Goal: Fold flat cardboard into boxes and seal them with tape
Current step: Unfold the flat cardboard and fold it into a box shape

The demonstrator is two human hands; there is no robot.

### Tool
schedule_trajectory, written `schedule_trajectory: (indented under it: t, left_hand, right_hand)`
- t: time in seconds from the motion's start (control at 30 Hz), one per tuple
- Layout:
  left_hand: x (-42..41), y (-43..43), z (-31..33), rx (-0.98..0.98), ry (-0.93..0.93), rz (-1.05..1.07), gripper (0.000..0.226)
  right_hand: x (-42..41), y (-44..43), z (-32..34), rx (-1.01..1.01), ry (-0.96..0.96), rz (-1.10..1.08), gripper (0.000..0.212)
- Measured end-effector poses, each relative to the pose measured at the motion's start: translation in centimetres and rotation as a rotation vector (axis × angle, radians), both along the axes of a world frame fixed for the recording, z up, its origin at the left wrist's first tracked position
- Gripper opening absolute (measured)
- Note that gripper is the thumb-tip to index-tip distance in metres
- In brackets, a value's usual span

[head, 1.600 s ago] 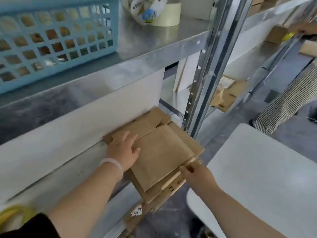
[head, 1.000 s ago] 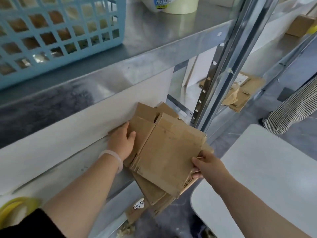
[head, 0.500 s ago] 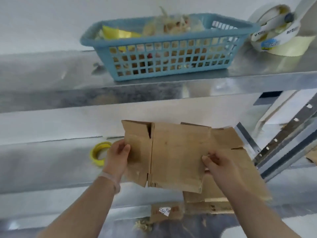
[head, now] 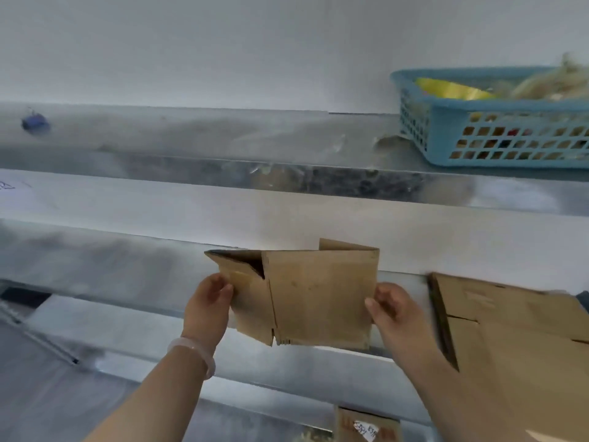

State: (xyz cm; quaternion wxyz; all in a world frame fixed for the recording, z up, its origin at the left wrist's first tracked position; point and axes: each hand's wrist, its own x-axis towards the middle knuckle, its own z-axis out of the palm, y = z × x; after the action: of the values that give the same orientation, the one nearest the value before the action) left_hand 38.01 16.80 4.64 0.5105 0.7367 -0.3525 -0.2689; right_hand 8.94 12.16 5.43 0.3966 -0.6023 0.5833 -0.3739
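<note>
Head view, cardboard: one flat brown piece of cardboard [head: 318, 295] is held upright in the air in front of the lower shelf [head: 127, 266], between both hands. A dark gap at its top left corner shows that the layers are parting there.
Head view, left grip: the left hand [head: 208, 301], with a pale bracelet [head: 194, 349] on the wrist, has its fingers curled round the left edge.
Head view, right grip: the right hand [head: 392, 309] pinches the right edge, with the thumb on the front face.
Head view, spare stock: a stack of flat cardboard [head: 510, 330] lies on the lower shelf just right of the hands.
Head view, upper shelf: a blue basket [head: 452, 105] stands at the right. It holds a yellow thing I cannot make out.
Step in hand: I would say this is the very start, with one blank picked out and just being squared open. No flap is folded, and no tape is in sight.
Next move: the two edges probably need pushing toward each other until the sleeve pops into a tube. Then the bottom flaps get folded in. Thin, worn board like this may buckle off its creases, so pressure should be even.
</note>
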Motion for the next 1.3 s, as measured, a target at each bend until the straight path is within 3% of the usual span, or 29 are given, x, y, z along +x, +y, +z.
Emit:
schedule_trajectory:
  t: [0.4, 0.5, 0.7, 0.83, 0.97, 1.07, 1.17, 1.3]
  left_hand:
    - [17.5, -2.8, -0.7, -0.007, -0.027, -0.217, 0.029]
    - [19.2, -3.4, -0.9, 0.014, -0.005, -0.280, 0.025]
    - [20.1, -5.0, -0.2, 0.017, 0.298, -0.336, 0.029]
    - [21.0, -5.7, -0.5, -0.039, 0.380, -0.366, 0.032]
    - [21.8, -5.7, -0.7, -0.053, 0.466, -0.440, 0.045]
    - [22.0, -5.3, -0.7, -0.073, 0.232, -0.511, 0.040]
    - [22.5, -5.2, -1.2, -0.156, -0.078, -0.486, 0.051]
    - [23.2, -5.3, -1.7, -0.214, -0.112, -0.519, 0.053]
  right_hand:
    - [19.0, -0.3, -2.4, -0.073, 0.120, -0.115, 0.015]
    - [21.4, -0.7, -3.1, -0.066, 0.119, -0.114, 0.026]
    - [24.4, -1.2, -3.9, -0.104, 0.076, 0.003, 0.056]
    - [24.6, -1.8, -4.2, -0.132, 0.129, 0.048, 0.077]
    - [24.8, -2.9, -3.7, -0.211, 0.213, 0.071, 0.080]
    - [24.8, -3.4, -3.7, -0.251, 0.174, 0.051, 0.073]
    - [24.8, -3.5, -3.6, -0.303, 0.135, 0.062, 0.076]
    - [24.9, -4.0, -3.0, -0.400, 0.210, 0.047, 0.074]
